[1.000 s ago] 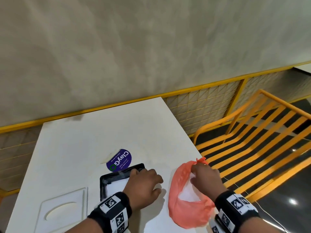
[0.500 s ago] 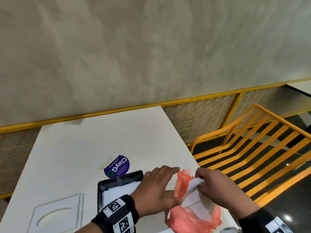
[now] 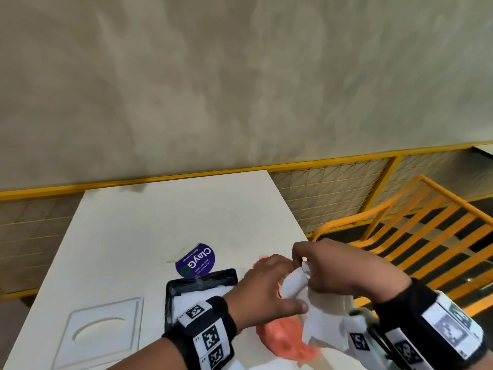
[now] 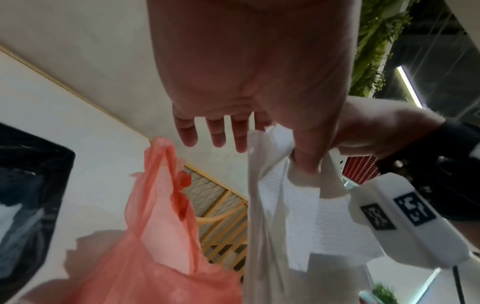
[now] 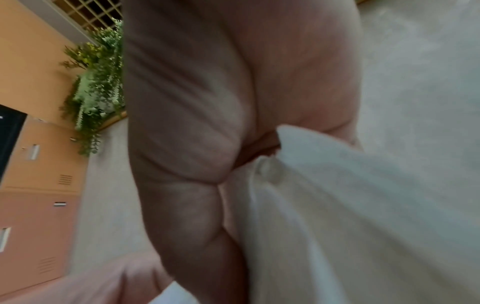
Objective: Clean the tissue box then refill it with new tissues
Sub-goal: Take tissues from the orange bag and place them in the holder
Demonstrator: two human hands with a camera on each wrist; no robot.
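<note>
Head view showed both hands meeting at the lower centre of the frame around a wad of white tissues [image 3: 317, 313]. The right hand [image 3: 344, 271] had its fingers curled over the top of the tissues and pinched them, and the right wrist view confirmed white paper bunched against its palm. The left hand [image 3: 266, 287] lay against the same wad from the left side; in the left wrist view its thumb pressed on the paper while the other fingers [image 4: 215, 131] hung fairly straight and apart from it (whether they gripped anything could not be told). The tissues hung down from the hands over a crumpled pink plastic bag [image 3: 282, 340], which lay on the white table [image 3: 160, 222] directly below them. Just left of the left wrist stood the black tissue box [image 3: 202, 281], open on top with white showing inside. Beyond the box, toward the frame's centre, a round purple sticker [image 3: 196, 260] lay on the table. At the lower left of the frame lay a flat white lid [image 3: 104, 332] with an oval opening. Orange slatted seating [image 3: 416, 236] filled the right side.
</note>
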